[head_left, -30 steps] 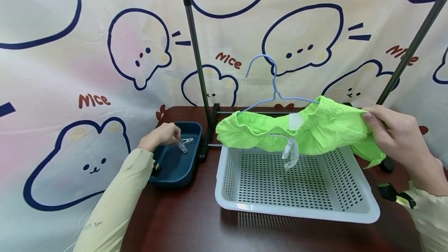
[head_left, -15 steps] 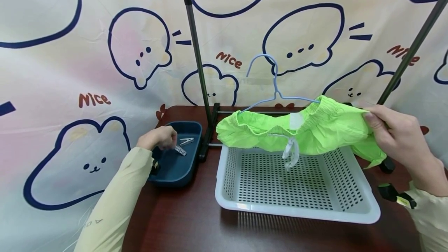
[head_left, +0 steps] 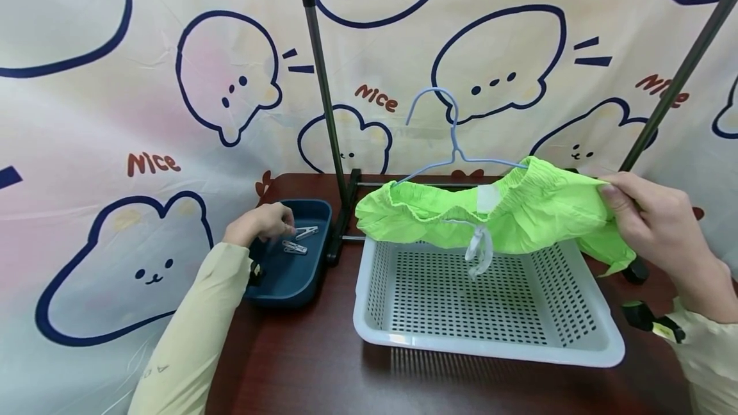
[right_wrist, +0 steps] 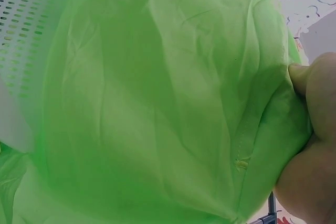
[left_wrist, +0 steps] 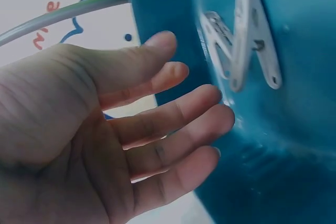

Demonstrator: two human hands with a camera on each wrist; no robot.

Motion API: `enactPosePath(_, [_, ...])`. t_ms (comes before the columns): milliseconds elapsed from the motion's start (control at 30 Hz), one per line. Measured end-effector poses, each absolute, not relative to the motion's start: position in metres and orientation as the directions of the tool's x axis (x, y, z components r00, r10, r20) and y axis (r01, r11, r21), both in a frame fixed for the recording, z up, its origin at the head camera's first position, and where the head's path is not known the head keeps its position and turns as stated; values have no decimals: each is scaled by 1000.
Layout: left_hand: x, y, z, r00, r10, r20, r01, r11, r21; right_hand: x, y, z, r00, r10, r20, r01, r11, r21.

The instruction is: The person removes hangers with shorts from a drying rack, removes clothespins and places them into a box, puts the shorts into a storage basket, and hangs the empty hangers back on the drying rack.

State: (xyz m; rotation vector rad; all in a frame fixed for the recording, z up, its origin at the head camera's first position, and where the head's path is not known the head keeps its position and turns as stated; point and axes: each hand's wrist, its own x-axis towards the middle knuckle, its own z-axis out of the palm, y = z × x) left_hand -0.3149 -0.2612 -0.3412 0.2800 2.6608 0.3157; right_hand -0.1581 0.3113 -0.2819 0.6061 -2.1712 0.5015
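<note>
Over the dark blue tray (head_left: 291, 287) in the head view hovers my left hand (head_left: 264, 223), its fingers loosely bent around nothing. Two pale clothespins (head_left: 295, 247) lie in that tray; the left wrist view shows one clothespin (left_wrist: 255, 43) overlapping the other, just beyond the fingertips. On the right, my right hand (head_left: 660, 229) pinches the side of bright green shorts (head_left: 562, 216) between thumb and fingers. A white drawstring (head_left: 477, 250) dangles from their elastic waist. The light blue hanger (head_left: 454, 146) has its arms inside the waistband, hook upward. Green cloth (right_wrist: 157, 103) fills most of the right wrist view.
A white perforated basket (head_left: 490, 352) stands on the dark brown table (head_left: 300, 364) beneath the shorts. Behind it rises a black garment rack (head_left: 325, 82) with its bar across the top. A patterned cloth (head_left: 230, 165) forms the backdrop.
My left hand has let go of a clothespin, which now lies in the tray beside the other. That hand's fingers have loosened. The right hand and the shorts stay in place.
</note>
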Motion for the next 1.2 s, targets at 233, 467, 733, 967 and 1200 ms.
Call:
enactPosePath(233, [-308,-256,-333,-904,271,-330,161,932,326,-158,311,-282,-561,-249,790,-571,807,-151])
enactPosePath(467, [-302,-254,-324,-946,280,-163,194,892,408,-155,309,-281,-568,-242,786,-560,814,-155])
enactPosePath(733, [-293,-251,-319,-966,246,-79,186,875,447,-158,312,-282,-538,-259,802,-584,801,-133])
enactPosePath(967, [-282,-244,-313,-969,246,-22,205,849,487,-158,313,-282,-531,-263,805,-593,795,-131])
enactPosePath(1200, [-268,-237,-298,-975,220,43,210,827,521,-159,314,-284,-517,-270,812,-602,789,-121])
